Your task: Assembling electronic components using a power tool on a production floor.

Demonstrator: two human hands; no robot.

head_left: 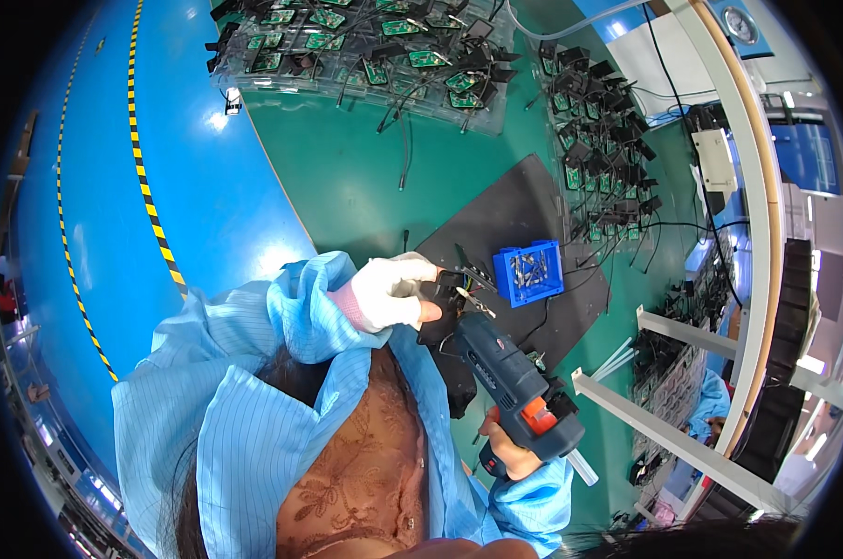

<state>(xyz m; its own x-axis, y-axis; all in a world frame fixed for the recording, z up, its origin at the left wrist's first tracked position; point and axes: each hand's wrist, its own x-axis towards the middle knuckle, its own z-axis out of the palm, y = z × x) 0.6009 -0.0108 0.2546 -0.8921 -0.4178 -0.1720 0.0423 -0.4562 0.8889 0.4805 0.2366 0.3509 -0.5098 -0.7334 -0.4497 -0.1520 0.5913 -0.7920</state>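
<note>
My left hand (389,291), in a white glove with bare fingertips, pinches a small black part with wires (447,282) over a black mat. In my right hand (513,449) is a dark blue hot glue gun (505,365) with an orange piece near its rear. A translucent glue stick (582,468) pokes out of the gun's back end. Its nozzle (474,303) points at the black part, close to my left fingertips; whether they touch I cannot tell. Just beyond the nozzle sits a blue open box (536,296) holding several small metal pieces.
The black mat (524,210) covers part of the green table (319,177). Clear trays of green circuit boards with black cables (398,61) stand at the far side, with more boards (598,140) at the right. Loose white sticks (614,359) lie near a white metal frame (682,440).
</note>
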